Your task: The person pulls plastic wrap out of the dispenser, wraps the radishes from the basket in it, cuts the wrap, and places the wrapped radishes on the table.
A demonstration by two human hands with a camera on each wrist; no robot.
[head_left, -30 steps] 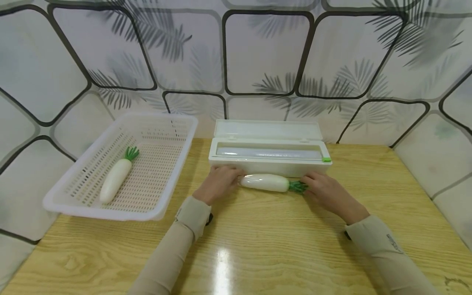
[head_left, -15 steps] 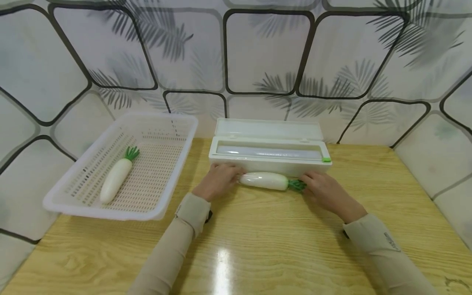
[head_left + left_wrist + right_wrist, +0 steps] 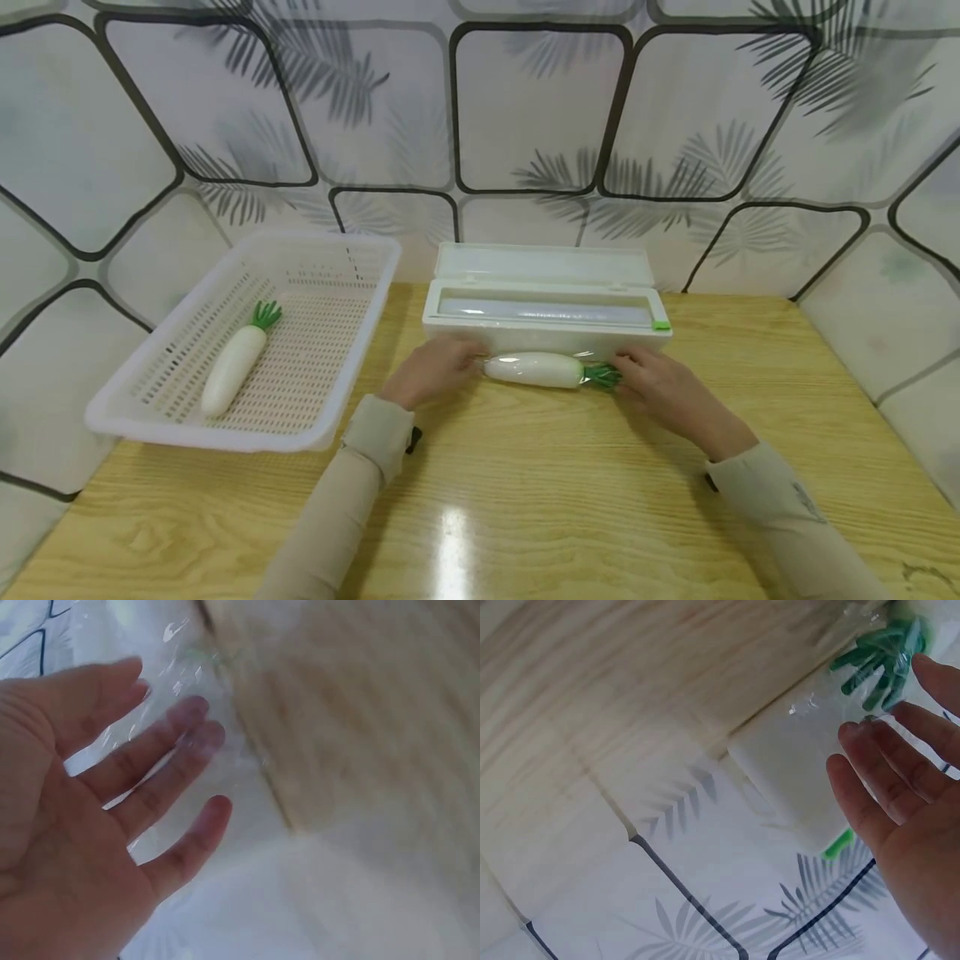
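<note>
A white radish with green leaf stubs (image 3: 534, 370) lies on the table under shiny clear plastic wrap. The wrap (image 3: 176, 634) gathers at its left tip, where my left hand (image 3: 438, 367) pinches it between thumb and index finger; the other fingers are spread. Beside the leafy end is my right hand (image 3: 663, 390), its fingers fairly straight and touching the film near the leaves (image 3: 885, 664), with a gap between thumb and index finger. Just behind the radish stands a white plastic wrap dispenser (image 3: 547, 337), lid raised and the roll (image 3: 545, 312) showing.
On the left is a white perforated basket (image 3: 324, 437) with a second white radish (image 3: 234, 371) lying in it. A green slider (image 3: 661, 325) sits at the dispenser's right end. A patterned wall covering (image 3: 540, 108) rises behind the wooden table (image 3: 525, 492).
My left hand has shifted slightly left, away from the radish tip. My right hand stays at the leafy end, and the radish has hardly moved.
</note>
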